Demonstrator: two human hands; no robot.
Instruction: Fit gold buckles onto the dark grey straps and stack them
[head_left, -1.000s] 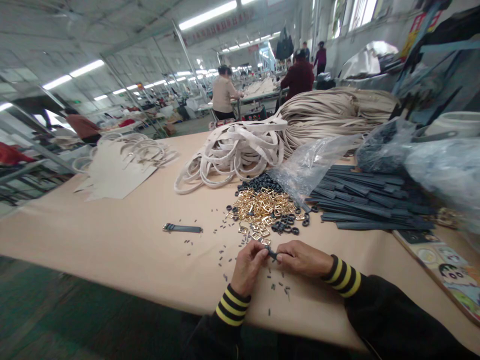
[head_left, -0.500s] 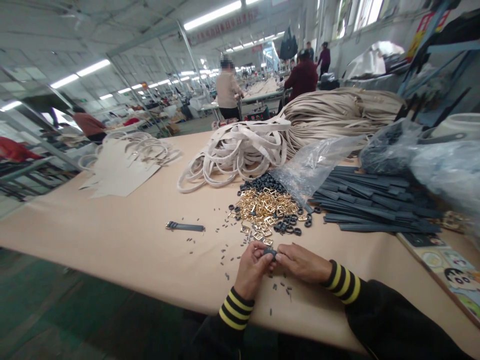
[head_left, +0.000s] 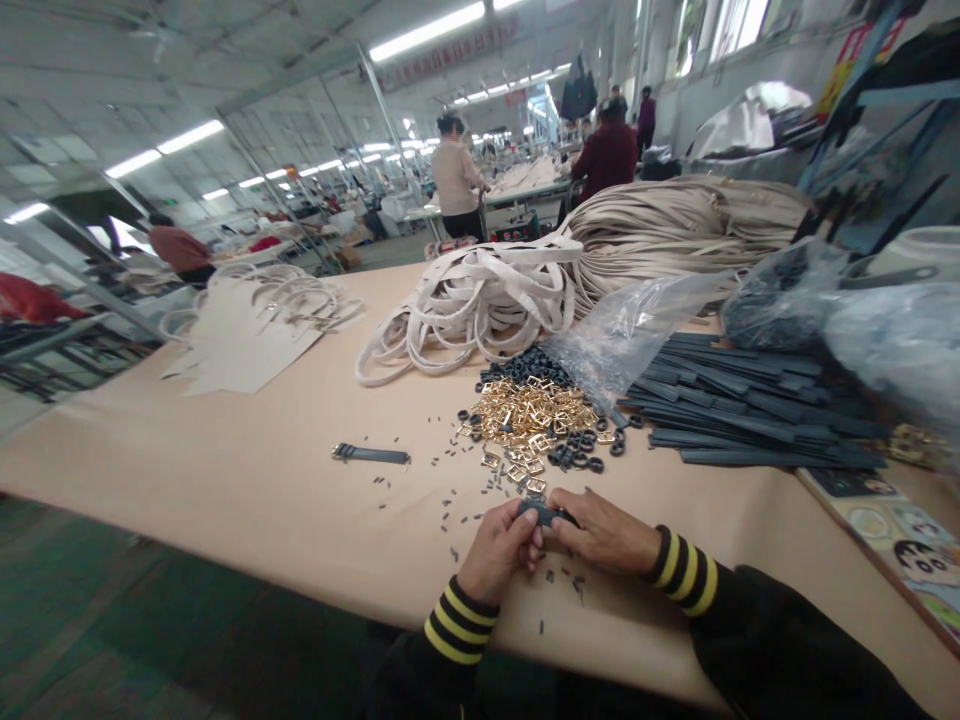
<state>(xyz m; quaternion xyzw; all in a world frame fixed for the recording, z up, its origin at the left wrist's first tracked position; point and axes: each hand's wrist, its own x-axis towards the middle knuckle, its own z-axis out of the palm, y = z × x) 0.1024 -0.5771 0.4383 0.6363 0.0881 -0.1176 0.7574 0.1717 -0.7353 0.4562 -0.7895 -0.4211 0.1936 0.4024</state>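
Note:
Between my hands, low over the table, is a short dark blue-grey strap point(head_left: 538, 512). My left hand point(head_left: 501, 542) pinches its left part between thumb and fingers. The fingers of my right hand point(head_left: 600, 530) are closed on its right end, which they partly hide. Just beyond my fingertips lies a heap of gold buckles point(head_left: 529, 415), mixed with black keeper loops point(head_left: 581, 450). To the left, a strap with a buckle fitted at its left end point(head_left: 371, 454) lies flat. Tiny dark pieces point(head_left: 551, 576) are scattered under and around my hands.
Dark strap pieces point(head_left: 750, 400) are stacked at the right, beside clear plastic bags point(head_left: 622, 320). Cream straps point(head_left: 480, 300) pile up behind the buckles. Cream panels point(head_left: 247, 340) lie at the far left. A picture-covered board point(head_left: 892, 530) sits at the right edge. People work farther back.
My hands have shifted slightly down, and more of the strap shows between them. My left hand has moved a little left, its wrist lower.

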